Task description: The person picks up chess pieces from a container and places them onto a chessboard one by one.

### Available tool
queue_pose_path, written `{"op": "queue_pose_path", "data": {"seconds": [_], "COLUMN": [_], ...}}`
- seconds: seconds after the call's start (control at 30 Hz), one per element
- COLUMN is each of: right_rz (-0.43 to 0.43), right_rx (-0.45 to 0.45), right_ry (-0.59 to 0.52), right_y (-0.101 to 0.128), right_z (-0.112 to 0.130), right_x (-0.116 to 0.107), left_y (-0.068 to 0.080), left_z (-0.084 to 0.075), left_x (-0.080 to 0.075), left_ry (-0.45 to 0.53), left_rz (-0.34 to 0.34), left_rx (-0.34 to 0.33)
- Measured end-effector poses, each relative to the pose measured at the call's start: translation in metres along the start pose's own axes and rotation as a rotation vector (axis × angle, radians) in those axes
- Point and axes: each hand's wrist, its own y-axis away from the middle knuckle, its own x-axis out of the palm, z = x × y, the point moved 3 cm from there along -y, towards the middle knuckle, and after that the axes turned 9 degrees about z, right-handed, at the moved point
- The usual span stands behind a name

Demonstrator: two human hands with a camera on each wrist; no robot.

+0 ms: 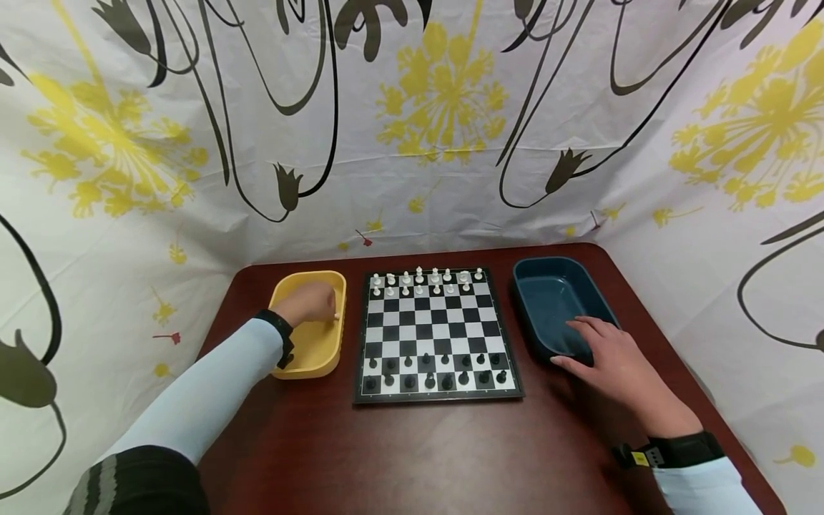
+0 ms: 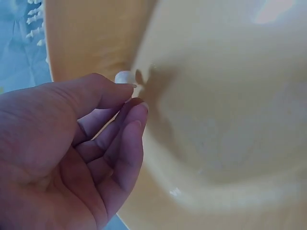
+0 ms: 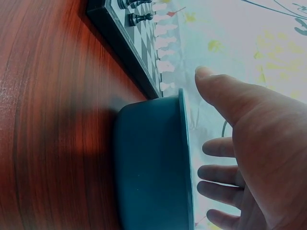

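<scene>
My left hand (image 1: 330, 312) is inside the yellow bin (image 1: 322, 356) left of the chessboard (image 1: 434, 332). Its thumb and fingertips pinch a small white chess piece (image 2: 123, 76), seen close against the bin's inner wall (image 2: 220, 120) in the left wrist view. My right hand (image 1: 582, 345) lies open with straight fingers over the near rim of the dark blue bin (image 1: 553, 286) right of the board, holding nothing. White pieces (image 1: 425, 280) stand on the board's far rows and black pieces (image 1: 438, 368) on its near rows.
The board and both bins sit on a dark red-brown table (image 1: 412, 458). A flowered white curtain (image 1: 412, 129) closes in the table at the back and both sides. The blue bin (image 3: 153, 163) looks empty inside.
</scene>
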Motion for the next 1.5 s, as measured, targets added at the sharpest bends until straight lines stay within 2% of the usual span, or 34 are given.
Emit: {"op": "queue_pose_path", "data": {"seconds": [0.1,0.3,0.37,0.63,0.83,0.97,1.23,1.5], "right_rz": [-0.001,-0.007,-0.013,-0.036,-0.039,-0.038,-0.024,-0.012], "right_rx": [0.005,0.009,0.006,-0.028,-0.027,-0.019,-0.006,0.005], "right_ry": [0.001,0.007,0.008,0.006,0.013,0.013,0.014,0.008], "right_y": [0.001,0.003,0.004,0.005,0.006,0.007,0.008,0.009], "right_z": [-0.001,-0.002,-0.002,-0.002,-0.004,-0.004,-0.002,-0.001], "right_x": [0.000,-0.002,-0.003,-0.005,-0.006,-0.007,-0.009,-0.010], "left_y": [0.002,0.005,0.006,0.022,0.026,0.023,0.011,-0.009], "left_z": [0.002,0.008,0.012,0.023,0.021,0.004,-0.051,-0.116], "left_x": [-0.003,-0.010,-0.013,-0.030,-0.044,-0.052,-0.061,-0.067], "left_ry": [0.018,-0.023,-0.029,-0.059,-0.096,-0.110,-0.214,-0.262], "left_rz": [-0.014,-0.038,-0.052,-0.153,-0.246,-0.296,-0.340,-0.321], "left_rx": [0.010,0.050,0.041,-0.020,-0.007,0.037,0.125,0.191]}}
